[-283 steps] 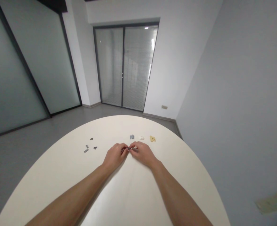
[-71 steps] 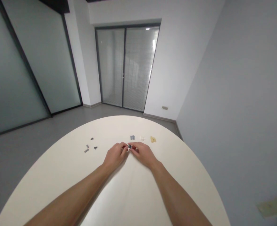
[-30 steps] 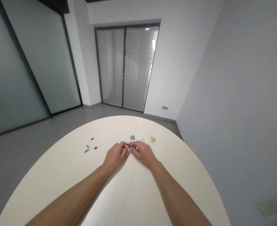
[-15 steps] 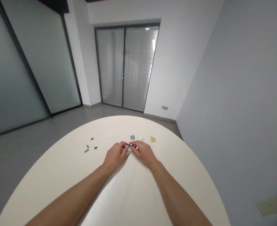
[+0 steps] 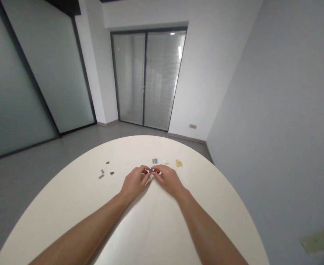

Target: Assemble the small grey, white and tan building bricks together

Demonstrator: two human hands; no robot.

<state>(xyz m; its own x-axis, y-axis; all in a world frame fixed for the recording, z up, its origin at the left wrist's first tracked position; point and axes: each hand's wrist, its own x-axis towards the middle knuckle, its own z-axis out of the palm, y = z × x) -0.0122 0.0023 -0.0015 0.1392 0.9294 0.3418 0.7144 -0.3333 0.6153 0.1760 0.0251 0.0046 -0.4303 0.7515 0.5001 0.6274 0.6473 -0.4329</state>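
Note:
Between my fingertips is a small dark blue piece, too small for its kind to be told. My left hand pinches it from the left side, and my right hand pinches it from the right. Just beyond the hands lie a blue-grey flat piece, a white piece and a yellow piece in a row. The fingers cover part of the dark blue piece.
On the left of the round white table lie two small black pieces, one farther and one nearer. Beside them are two grey bars, a short one and a longer one. The table's curved edge surrounds everything.
The dark blue piece has turned slightly between my fingers and shows a little more of its face. Both hands stay in the same place, and the other pieces lie unmoved.

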